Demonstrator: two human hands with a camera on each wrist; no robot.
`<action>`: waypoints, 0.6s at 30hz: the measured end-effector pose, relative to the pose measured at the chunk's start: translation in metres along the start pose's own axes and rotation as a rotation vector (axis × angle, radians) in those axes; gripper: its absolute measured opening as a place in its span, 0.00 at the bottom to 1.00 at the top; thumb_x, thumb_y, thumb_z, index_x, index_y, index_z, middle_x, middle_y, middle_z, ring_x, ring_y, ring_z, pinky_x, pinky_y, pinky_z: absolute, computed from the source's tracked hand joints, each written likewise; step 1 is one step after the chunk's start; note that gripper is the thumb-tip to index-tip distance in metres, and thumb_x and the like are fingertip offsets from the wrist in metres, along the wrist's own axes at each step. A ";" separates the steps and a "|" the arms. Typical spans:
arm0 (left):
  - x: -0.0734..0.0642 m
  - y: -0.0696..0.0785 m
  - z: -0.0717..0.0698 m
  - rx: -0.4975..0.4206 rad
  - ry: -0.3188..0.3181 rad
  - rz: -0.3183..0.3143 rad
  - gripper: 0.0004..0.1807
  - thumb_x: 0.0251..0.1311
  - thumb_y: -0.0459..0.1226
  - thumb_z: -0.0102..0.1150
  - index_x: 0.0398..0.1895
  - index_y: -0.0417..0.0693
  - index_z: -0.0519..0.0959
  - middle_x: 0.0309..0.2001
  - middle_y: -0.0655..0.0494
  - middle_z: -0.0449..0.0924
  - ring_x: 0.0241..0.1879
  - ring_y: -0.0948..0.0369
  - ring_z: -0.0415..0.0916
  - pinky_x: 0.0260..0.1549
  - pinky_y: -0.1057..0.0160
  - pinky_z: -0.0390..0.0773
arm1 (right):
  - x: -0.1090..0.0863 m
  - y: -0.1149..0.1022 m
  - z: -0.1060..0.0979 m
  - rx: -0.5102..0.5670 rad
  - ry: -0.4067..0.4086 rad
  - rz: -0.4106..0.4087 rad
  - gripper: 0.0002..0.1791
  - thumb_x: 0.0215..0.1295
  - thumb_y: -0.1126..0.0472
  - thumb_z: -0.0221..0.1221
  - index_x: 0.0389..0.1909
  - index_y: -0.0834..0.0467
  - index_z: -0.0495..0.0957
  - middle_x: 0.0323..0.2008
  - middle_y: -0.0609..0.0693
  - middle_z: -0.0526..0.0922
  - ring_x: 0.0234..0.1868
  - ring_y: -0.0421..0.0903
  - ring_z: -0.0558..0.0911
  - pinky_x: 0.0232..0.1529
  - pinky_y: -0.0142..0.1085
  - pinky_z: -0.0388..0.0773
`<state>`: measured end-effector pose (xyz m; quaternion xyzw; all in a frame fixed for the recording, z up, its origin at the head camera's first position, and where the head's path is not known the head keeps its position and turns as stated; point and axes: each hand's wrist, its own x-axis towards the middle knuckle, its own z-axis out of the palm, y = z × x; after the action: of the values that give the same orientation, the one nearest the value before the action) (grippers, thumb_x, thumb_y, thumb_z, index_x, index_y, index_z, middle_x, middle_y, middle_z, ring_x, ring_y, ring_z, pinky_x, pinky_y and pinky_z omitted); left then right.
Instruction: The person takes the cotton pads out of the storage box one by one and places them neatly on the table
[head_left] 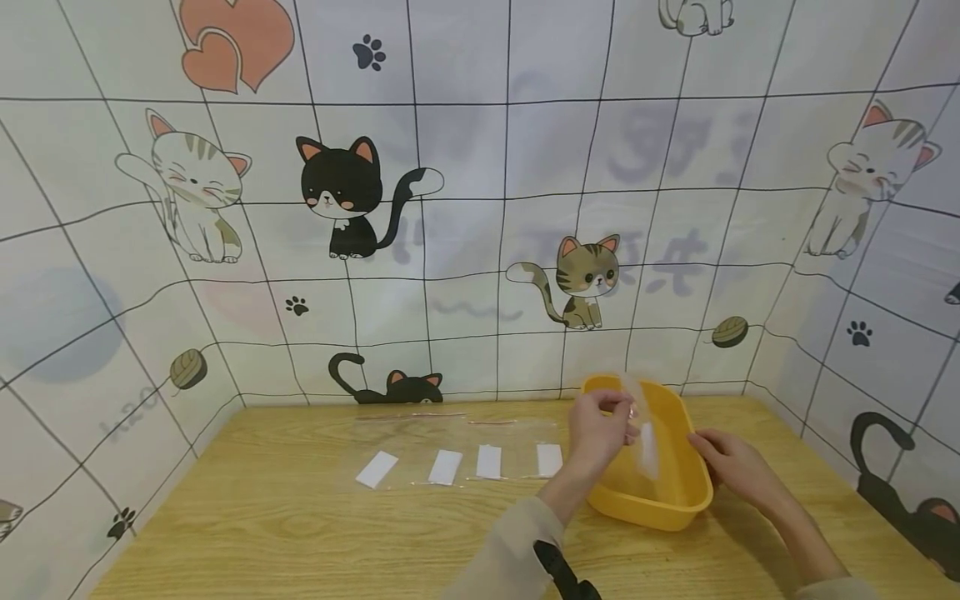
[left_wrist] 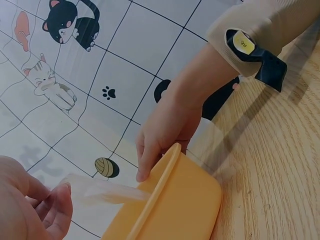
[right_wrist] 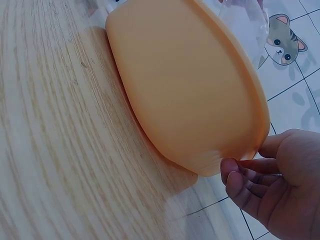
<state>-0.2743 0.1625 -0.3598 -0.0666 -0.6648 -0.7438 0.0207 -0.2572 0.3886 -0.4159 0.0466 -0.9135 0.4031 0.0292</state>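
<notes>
My left hand [head_left: 597, 429] pinches a clear plastic bag [head_left: 647, 454] by its upper end, and the bag hangs down over the inside of a yellow plastic basin [head_left: 651, 518]. The left wrist view shows the bag [left_wrist: 102, 191] stretching from the fingertips to behind the basin's rim. On the basin's right side my right hand [head_left: 731, 462] grips the rim, with the thumb inside and curled fingers against the outer wall, as the right wrist view shows. Left of the basin, several clear zip bags [head_left: 513, 429] lie in a row, each with a white rectangle [head_left: 489, 461] near its bottom.
Everything stands on a wood-grain table [head_left: 315, 533]. A white grid-lined sheet [head_left: 465, 167] printed with cartoon cats rises behind the table and along both sides. The basin stands near the table's back right, close to the sheet.
</notes>
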 end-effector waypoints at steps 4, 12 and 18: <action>-0.002 0.003 -0.004 -0.018 -0.012 0.003 0.05 0.64 0.26 0.62 0.32 0.40 0.84 0.26 0.56 0.78 0.19 0.59 0.80 0.20 0.66 0.82 | 0.001 0.000 0.000 -0.004 0.003 0.006 0.30 0.83 0.52 0.43 0.62 0.79 0.67 0.44 0.60 0.84 0.32 0.45 0.82 0.31 0.37 0.82; -0.004 0.006 -0.014 -0.090 -0.044 -0.001 0.04 0.64 0.25 0.61 0.34 0.36 0.84 0.27 0.54 0.78 0.18 0.64 0.76 0.21 0.67 0.82 | 0.000 -0.002 0.000 -0.017 0.008 0.018 0.31 0.83 0.50 0.43 0.63 0.78 0.67 0.42 0.58 0.83 0.31 0.45 0.81 0.31 0.39 0.82; -0.006 0.009 -0.023 -0.098 -0.052 0.004 0.05 0.64 0.25 0.61 0.34 0.36 0.85 0.27 0.53 0.79 0.18 0.64 0.76 0.22 0.67 0.82 | 0.000 -0.005 0.001 -0.088 0.044 0.024 0.32 0.82 0.49 0.44 0.62 0.77 0.69 0.42 0.58 0.84 0.31 0.45 0.79 0.31 0.37 0.80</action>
<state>-0.2685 0.1381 -0.3547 -0.0883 -0.6276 -0.7735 0.0015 -0.2568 0.3844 -0.4126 0.0256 -0.9300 0.3638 0.0464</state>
